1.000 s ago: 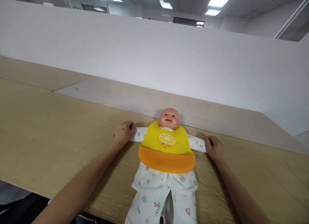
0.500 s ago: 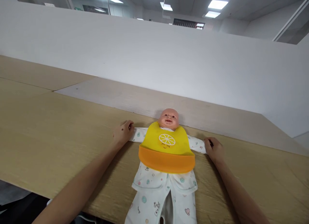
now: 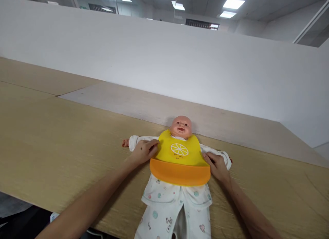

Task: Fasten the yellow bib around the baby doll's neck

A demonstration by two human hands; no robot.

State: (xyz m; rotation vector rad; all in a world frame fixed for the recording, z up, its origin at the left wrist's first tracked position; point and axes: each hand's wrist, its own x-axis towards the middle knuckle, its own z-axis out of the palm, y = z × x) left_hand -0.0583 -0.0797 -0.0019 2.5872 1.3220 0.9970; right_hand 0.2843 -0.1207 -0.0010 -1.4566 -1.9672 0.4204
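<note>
A baby doll (image 3: 181, 126) lies on its back on the wooden table (image 3: 51, 143), arms spread out. It wears a white patterned suit (image 3: 177, 204) and a yellow and orange bib (image 3: 180, 160). My left hand (image 3: 144, 150) rests on the doll's sleeve beside the bib's left edge, fingers laid flat against the edge. My right hand (image 3: 217, 166) lies on the other sleeve at the bib's right edge, fingers touching it. The doll's small hands show past both sleeve ends.
A white partition wall (image 3: 164, 60) runs along the back of the table. A paler strip of board (image 3: 128, 102) lies behind the doll. The table's near edge crosses the lower left corner.
Both my hands have let go of the sleeve ends and slid inward along the doll's arms to the sides of the bib. The doll's hands are now uncovered.
</note>
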